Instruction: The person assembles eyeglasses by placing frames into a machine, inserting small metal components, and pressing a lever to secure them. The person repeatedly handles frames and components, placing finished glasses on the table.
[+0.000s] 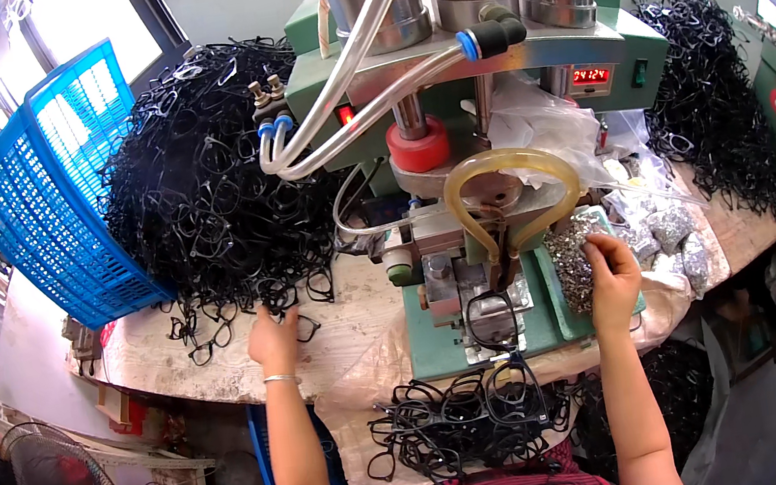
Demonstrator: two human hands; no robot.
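Two holds unclear | left grip (276, 346) half-curled at black frames (220, 192) | right grip (616, 284) pinched at metal bits (571, 268)

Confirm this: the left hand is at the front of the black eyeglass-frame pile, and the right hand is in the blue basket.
No: the head view shows the right hand at the green tray of small metallic parts. The left hand is indeed at the front of the pile.
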